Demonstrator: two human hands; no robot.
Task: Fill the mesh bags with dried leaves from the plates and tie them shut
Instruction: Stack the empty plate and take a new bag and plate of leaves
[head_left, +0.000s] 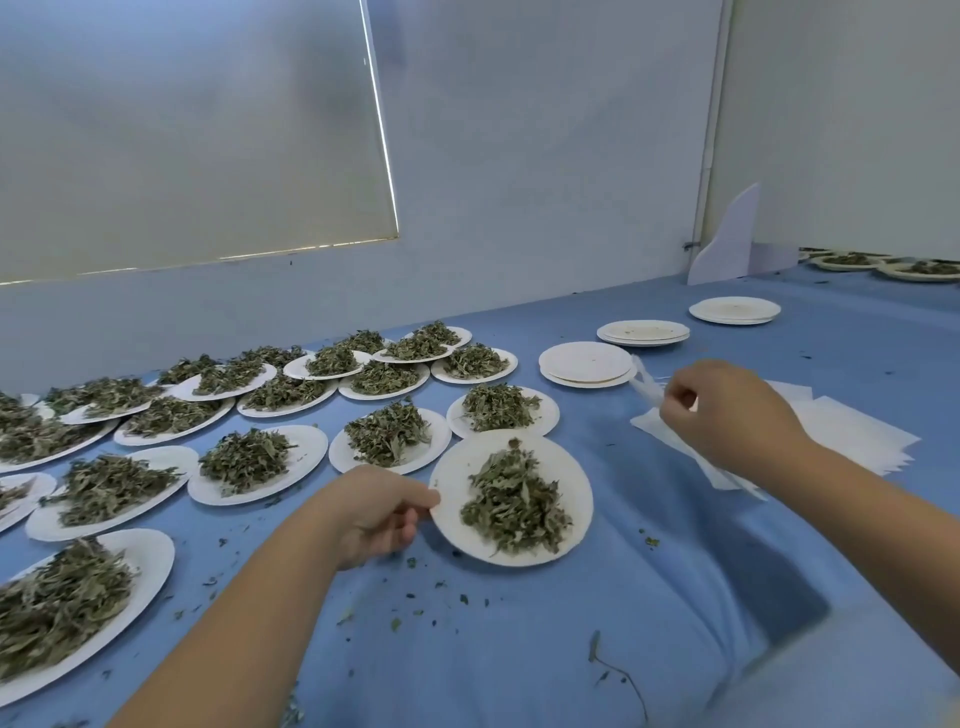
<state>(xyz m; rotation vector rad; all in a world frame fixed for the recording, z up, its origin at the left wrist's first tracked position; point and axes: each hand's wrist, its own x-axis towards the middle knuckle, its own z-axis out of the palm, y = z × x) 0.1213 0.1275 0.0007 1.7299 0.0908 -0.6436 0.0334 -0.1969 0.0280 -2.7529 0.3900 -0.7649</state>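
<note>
Left hand (379, 512) is pinching the left rim of a paper plate (457, 488) of dried leaves (514, 506), full plates (343, 457) crowding its left side. Right hand (727, 410) is pinching a blurred translucent mesh bag (644, 382) beside empty plate stacks (587, 361); blue tablecloth (519, 649) is lying open toward the person

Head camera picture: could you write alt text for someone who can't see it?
A person's left hand grips the rim of a paper plate of dried leaves while the right hand pinches a sheer mesh bag. Many more leaf-filled plates cover the blue table.
</note>
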